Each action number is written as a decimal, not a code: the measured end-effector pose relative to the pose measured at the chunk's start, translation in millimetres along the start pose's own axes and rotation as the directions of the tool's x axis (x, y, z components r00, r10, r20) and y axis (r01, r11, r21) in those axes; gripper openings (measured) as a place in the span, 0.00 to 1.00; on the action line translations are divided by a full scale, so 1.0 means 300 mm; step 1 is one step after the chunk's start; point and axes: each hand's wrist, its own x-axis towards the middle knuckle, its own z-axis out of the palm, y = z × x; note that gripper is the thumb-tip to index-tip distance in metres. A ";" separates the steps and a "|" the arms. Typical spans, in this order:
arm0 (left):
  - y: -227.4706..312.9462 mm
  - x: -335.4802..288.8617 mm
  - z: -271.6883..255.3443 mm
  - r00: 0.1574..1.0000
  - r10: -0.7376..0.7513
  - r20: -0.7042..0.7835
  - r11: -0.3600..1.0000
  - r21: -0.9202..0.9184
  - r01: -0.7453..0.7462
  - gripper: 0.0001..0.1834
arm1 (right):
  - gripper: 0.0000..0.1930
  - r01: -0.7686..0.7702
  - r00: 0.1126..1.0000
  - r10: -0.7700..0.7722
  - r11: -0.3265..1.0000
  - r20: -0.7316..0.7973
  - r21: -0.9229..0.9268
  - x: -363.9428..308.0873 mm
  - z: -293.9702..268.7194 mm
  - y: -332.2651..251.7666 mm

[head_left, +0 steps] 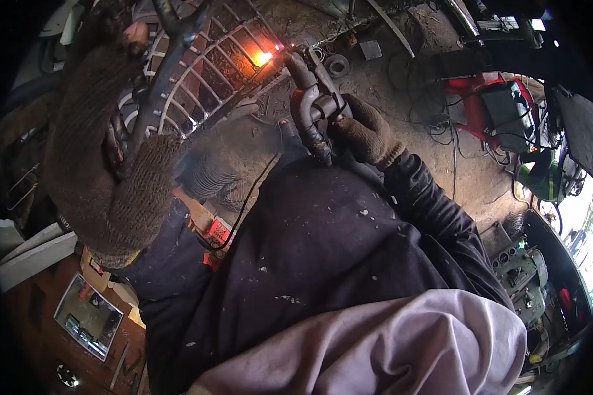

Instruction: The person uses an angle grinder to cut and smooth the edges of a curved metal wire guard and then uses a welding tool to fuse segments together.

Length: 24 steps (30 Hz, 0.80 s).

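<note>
My left hand [99,164], in a thick brown knit glove, is closed around a dark forked metal bar [157,99] at the upper left. Brown knit also covers my right hand [372,135], which grips a dark metal tool [310,99] with plier-like jaws and a looped side; its exact kind is unclear. Just left of its tip, an orange-white hot spot [263,58] glows at the edge of a curved metal grille [194,72]. That grille of crossed rods lies behind and beside the dark bar. Smoke or haze hangs below it.
Coiled wire [211,174] lies on the floor below the grille, near a red box [217,234]. Washer-like rings [338,66] lie beyond the tool. A red chair [471,108] with cables beside it stands right. Machinery [524,276] is at lower right, a framed panel [89,316] at lower left.
</note>
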 end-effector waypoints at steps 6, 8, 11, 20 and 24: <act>0.004 -0.018 -0.014 0.998 -0.048 0.040 0.997 0.056 0.046 0.35 | 0.26 -0.027 1.000 0.027 1.000 -0.010 0.009 0.013 0.000 0.009; 0.003 -0.019 -0.009 0.999 -0.034 0.028 0.999 0.014 0.034 0.34 | 0.26 -0.023 1.000 0.023 1.000 -0.009 0.014 0.015 0.004 0.003; -0.033 -0.068 -0.001 0.999 -0.011 0.032 0.996 0.093 0.008 0.35 | 0.26 -0.017 1.000 0.017 0.999 -0.005 0.027 0.018 0.005 0.000; -0.084 -0.055 0.057 1.000 -0.012 0.004 1.000 0.018 0.012 0.34 | 0.22 -0.079 0.997 0.079 0.996 0.012 0.049 0.014 -0.038 0.015; -0.089 -0.038 0.074 1.000 -0.030 0.002 1.000 -0.007 0.030 0.34 | 0.22 -0.037 0.999 0.039 0.995 -0.020 0.094 0.017 -0.047 0.038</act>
